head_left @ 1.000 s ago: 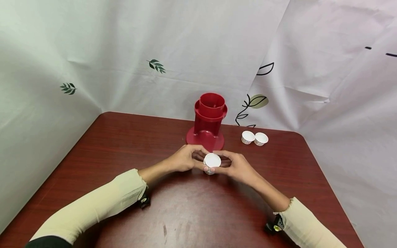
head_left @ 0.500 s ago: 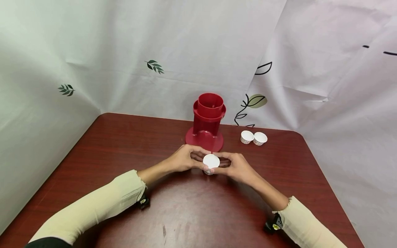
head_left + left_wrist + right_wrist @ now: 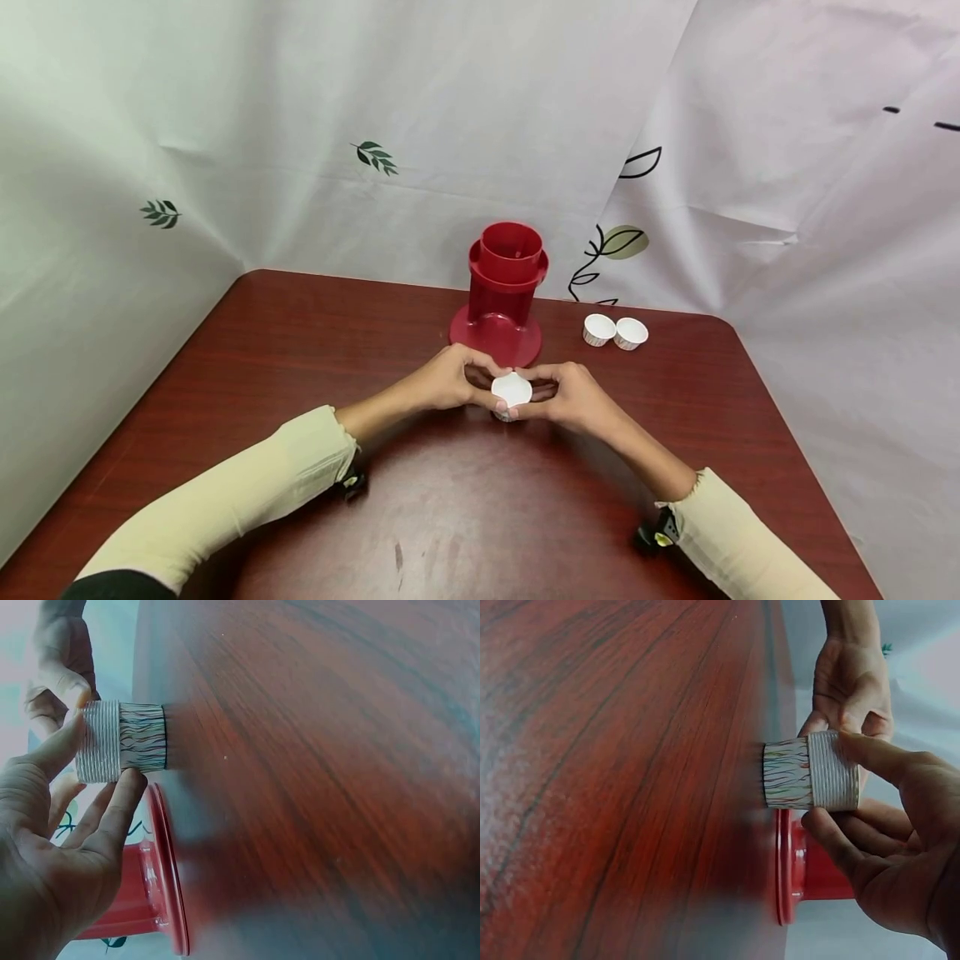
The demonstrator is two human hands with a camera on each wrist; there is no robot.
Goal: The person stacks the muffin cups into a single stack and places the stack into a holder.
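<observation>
A stack of nested white paper baking cups [image 3: 512,390] stands upright in front of the red holder. Its many close rims and the streaked pattern on the lowest cup [image 3: 142,739] show in the left wrist view. My left hand [image 3: 450,381] holds the stack's left side, thumb on the near rim and fingers at the far side. From the right, my right hand [image 3: 576,402] grips it the same way, its thumb meeting the left thumb. Between the fingertips the top rim bends into points at front and back. In the right wrist view, fingertips [image 3: 817,821] lie along the rims.
Just behind the hands stands a red plastic holder [image 3: 498,337] with a round base and an open-topped cylinder. Two separate white paper cups, the left cup [image 3: 598,331] and the right cup [image 3: 631,334], sit at the table's back right. White curtains border the brown table [image 3: 337,333].
Both hands stay at the stack. The top cup's rim, rounder before, is now squeezed to points at front and back as the fingertips draw closer. The holder and two loose cups stay put.
</observation>
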